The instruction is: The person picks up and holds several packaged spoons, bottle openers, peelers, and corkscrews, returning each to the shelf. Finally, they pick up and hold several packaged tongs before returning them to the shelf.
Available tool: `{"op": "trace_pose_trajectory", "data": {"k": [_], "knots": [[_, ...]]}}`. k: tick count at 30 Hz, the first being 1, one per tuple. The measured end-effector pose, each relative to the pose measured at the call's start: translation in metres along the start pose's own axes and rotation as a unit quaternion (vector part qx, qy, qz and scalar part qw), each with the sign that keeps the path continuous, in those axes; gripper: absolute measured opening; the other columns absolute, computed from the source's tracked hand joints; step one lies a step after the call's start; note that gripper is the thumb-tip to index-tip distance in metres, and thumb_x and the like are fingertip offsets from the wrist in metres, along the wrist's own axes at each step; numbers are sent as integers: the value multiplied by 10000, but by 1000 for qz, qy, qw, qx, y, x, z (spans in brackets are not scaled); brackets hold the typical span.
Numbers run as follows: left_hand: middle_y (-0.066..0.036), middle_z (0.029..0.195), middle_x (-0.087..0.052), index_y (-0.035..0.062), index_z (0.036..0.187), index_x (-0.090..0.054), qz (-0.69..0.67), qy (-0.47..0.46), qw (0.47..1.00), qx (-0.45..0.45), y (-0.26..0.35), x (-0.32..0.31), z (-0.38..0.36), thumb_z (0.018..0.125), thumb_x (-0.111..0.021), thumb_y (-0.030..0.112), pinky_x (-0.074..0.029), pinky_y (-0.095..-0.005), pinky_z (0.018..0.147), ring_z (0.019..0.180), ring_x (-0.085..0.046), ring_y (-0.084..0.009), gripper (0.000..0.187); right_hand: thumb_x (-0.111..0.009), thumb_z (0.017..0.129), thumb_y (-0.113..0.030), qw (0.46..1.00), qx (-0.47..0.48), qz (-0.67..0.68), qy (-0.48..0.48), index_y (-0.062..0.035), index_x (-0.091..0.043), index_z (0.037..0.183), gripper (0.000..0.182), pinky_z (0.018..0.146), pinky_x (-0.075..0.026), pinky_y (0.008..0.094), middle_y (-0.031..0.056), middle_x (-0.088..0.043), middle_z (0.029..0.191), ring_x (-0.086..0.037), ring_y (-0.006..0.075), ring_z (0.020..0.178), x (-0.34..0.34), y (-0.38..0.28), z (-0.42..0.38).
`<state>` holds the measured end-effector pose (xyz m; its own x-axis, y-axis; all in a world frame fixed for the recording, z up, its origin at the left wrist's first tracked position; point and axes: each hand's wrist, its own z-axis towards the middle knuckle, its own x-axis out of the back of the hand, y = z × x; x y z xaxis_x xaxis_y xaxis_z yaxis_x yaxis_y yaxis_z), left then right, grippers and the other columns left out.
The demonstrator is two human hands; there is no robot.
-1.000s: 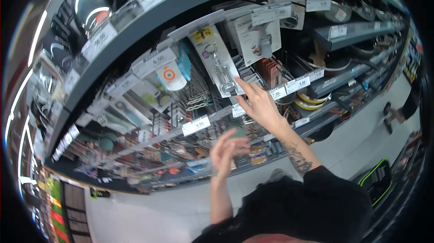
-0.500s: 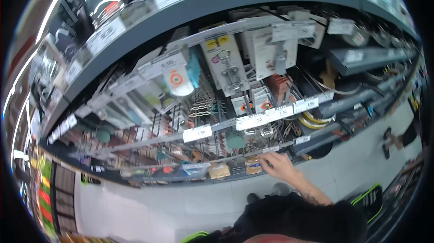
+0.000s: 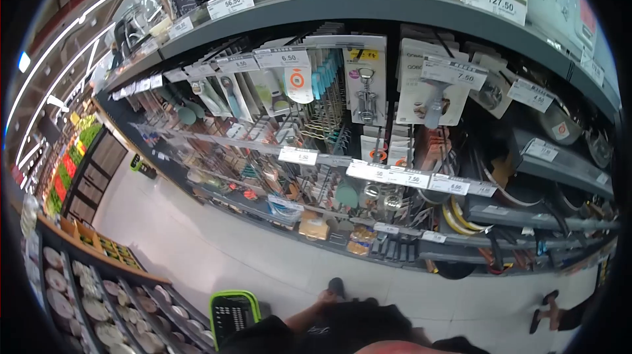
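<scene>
Low in the view, my left hand (image 3: 326,297) is in front of my dark clothing (image 3: 355,324), beside a dark shoe (image 3: 337,287). It is small and blurred, and its fingers do not show clearly. A basket with a bright green rim (image 3: 235,293) stands to the left of that forearm. Only a small patch of skin shows at my right side, beside a dark sleeve; the right hand itself is out of sight. Ahead, kitchen tools hang on a rack, among them a carded corkscrew (image 3: 364,94) and blue-handled utensils (image 3: 324,74).
A grey shelf edge (image 3: 276,15) with price tags runs above the rack. Packets (image 3: 361,240) and a tan package (image 3: 314,227) lie on the lowest shelf. Dishes (image 3: 99,311) fill a rack at lower left. Another person's leg (image 3: 552,314) is at right, on the pale floor (image 3: 276,268).
My right hand, which was reaching to the low packets, has drawn back out of view. The view has swung, showing more of the left aisle and the dish rack. My left hand now shows.
</scene>
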<state>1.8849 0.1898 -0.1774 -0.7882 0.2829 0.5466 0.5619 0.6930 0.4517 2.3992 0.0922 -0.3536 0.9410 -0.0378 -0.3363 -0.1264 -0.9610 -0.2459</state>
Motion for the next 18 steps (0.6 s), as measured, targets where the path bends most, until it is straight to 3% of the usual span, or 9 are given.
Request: {"op": "trace_pose_trajectory", "data": {"k": [2,4,6,7,8,9,10,14,18], "knots": [[-90,909,-724,107,999,-713,-28,-24,994,-107,13,-41,11,869,-617,265,-546,-329,717,851,-695,-202,226,-578,828,-385,952,68,-298,22,-114,-641,1110,397,797,-530,473,75,-702,935,-678,275,870,18,-44,14],[-114,1072,-693,175,1053,-706,-35,-111,965,-234,9,-71,23,821,-570,351,-512,-392,852,980,-658,-301,321,-582,838,-389,832,124,-540,35,-143,-688,1000,312,784,-538,466,50,-710,886,-683,261,859,4,-42,38],[-101,1134,-672,185,1087,-687,100,-110,972,-182,17,-88,21,829,-589,336,-494,-399,888,1027,-640,-300,315,-587,849,-393,669,164,-723,53,-173,-734,890,268,772,-545,459,25,-719,837,-687,247,848,-31,3,46],[-98,1121,-676,186,1081,-686,57,-95,976,-187,14,-92,16,829,-599,315,-498,-393,884,1027,-642,-297,297,-587,849,-393,683,164,-710,57,-173,-734,890,268,772,-545,459,25,-719,837,-687,247,848,-63,-25,16],[-94,1108,-681,187,1076,-685,11,-77,978,-193,10,-93,13,829,-608,294,-503,-386,881,1026,-643,-294,280,-609,846,-316,565,199,-797,80,-113,-723,843,233,667,-567,415,77,-714,809,-691,241,755,-98,-51,-9],[-116,1082,-685,157,1063,-685,12,-95,985,-143,27,-78,-7,822,-621,265,-510,-372,878,1043,-640,-289,271,-613,862,-248,800,175,-561,121,-49,-689,913,219,617,-567,382,111,-699,805,-685,242,713,-127,-75,-26],[-116,1082,-685,157,1063,-685,19,-101,984,-147,28,-70,-20,822,-621,265,-510,-372,878,1043,-640,-289,271,-618,878,-180,944,132,-265,147,16,-655,983,225,567,-566,349,145,-684,801,-680,242,671,-147,-91,-36],[-157,1031,-694,70,1022,-689,-10,-54,983,-177,-42,-59,-8,824,-618,221,-515,-370,870,1013,-650,-299,259,-602,875,-140,932,233,-245,134,51,-655,933,206,511,-564,306,145,-680,767,-665,216,598,-195,-140,-44],[-134,1021,-694,56,1029,-696,-97,6,994,53,-83,-38,-16,848,-612,188,-516,-361,845,964,-657,-260,239,-600,875,-141,932,244,-234,132,59,-655,945,219,514,-563,306,147,-691,780,-673,205,608,-212,-136,-62]]}}
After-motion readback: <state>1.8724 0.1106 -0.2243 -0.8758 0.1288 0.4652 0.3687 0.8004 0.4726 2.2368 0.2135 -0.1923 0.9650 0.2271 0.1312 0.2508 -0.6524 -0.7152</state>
